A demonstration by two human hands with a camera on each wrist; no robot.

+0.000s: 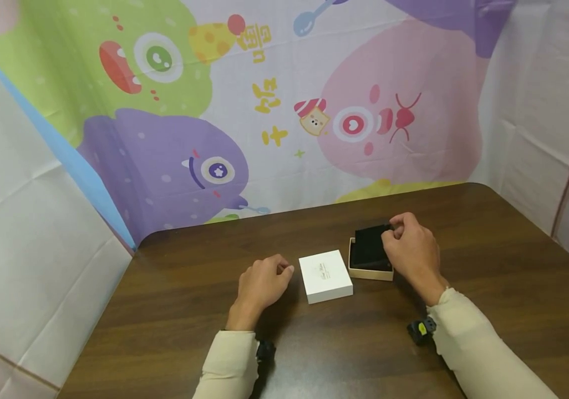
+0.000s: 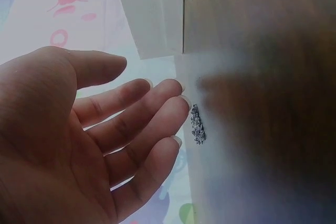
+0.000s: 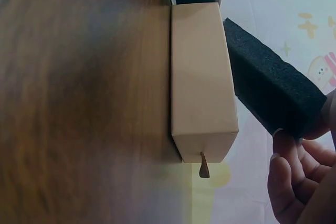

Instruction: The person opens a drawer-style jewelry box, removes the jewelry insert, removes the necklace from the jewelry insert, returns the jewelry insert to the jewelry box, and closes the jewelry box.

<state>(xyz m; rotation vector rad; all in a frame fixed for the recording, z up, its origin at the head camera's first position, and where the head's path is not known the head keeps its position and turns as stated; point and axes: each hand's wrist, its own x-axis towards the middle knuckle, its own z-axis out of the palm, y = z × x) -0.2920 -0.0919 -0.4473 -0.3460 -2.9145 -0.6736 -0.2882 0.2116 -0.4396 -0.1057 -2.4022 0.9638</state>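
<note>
My right hand (image 1: 413, 249) pinches a black foam pad (image 1: 369, 248) at its edge. In the right wrist view the pad (image 3: 275, 85) is thick and tilted, its corner between thumb and fingers, beside the tan box (image 3: 203, 72). A small brown tab (image 3: 204, 167) sticks out from the box's end. In the head view the pad lies over the open tan box (image 1: 370, 274). My left hand (image 1: 263, 284) holds nothing, its fingers loosely bent. Near its fingertips, in the left wrist view, is a small silvery, textured piece (image 2: 197, 125).
Between the hands sits a white square box lid (image 1: 325, 276) with small print on top, close to the tan box. The brown wooden table (image 1: 179, 310) meets a cartoon-printed cloth (image 1: 284, 183) at its back. Pale sheets (image 1: 25, 221) hang at both sides.
</note>
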